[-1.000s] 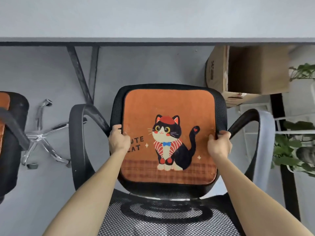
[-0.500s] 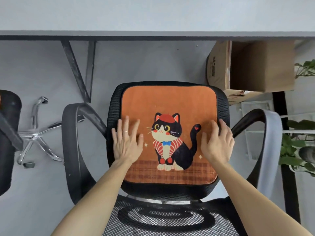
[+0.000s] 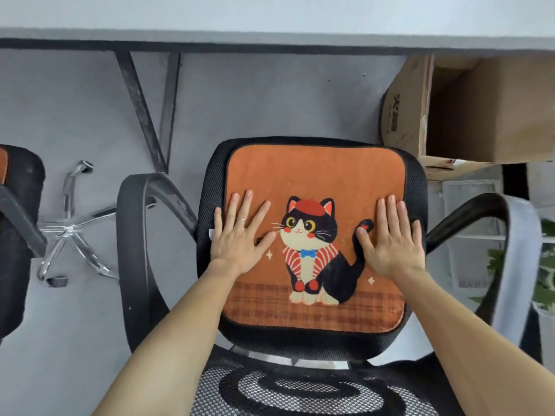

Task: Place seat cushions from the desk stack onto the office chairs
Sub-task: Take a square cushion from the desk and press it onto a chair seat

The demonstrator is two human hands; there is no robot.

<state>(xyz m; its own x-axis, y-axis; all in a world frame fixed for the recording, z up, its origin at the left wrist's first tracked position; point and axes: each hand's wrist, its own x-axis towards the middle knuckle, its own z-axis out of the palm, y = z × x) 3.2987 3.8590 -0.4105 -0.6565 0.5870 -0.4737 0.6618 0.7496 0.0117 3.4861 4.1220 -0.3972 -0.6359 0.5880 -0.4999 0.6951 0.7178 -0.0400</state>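
My left hand [image 3: 237, 238] lies flat on the orange square plush seat cushion [image 3: 315, 175], fingers straight and spread, palm down, at about nine o'clock from the printed black-and-white cat in a red beret [image 3: 312, 244]. A thin ring [image 3: 241, 219] shows on one finger. My right hand [image 3: 390, 241] lies flat as well, fingers straight and close together, at three o'clock from the cat, its thumb touching the cat's tail. Neither hand curls round or pinches anything; both simply press on the fabric.

The cushion rests on the black mesh seat of the office chair [image 3: 210, 187], with a dark rim of seat showing all around it. The plaid band of the print runs along the six o'clock edge, nearest me. The chair's black curved armrests stand at nine o'clock [image 3: 132, 235] and three o'clock [image 3: 468, 211] of the seat, and its mesh backrest [image 3: 300, 388] sits at six o'clock, below my forearms.

The grey desk edge [image 3: 270, 40] crosses the view at twelve o'clock, with dark metal legs [image 3: 141, 109] under it. A brown cardboard box [image 3: 480, 115] lies at two o'clock from the cushion. At nine o'clock, well apart, stand a second black chair [image 3: 18, 235] and a chrome star-shaped base [image 3: 72, 229]. Green leaves [image 3: 543, 283] show at the three o'clock edge.
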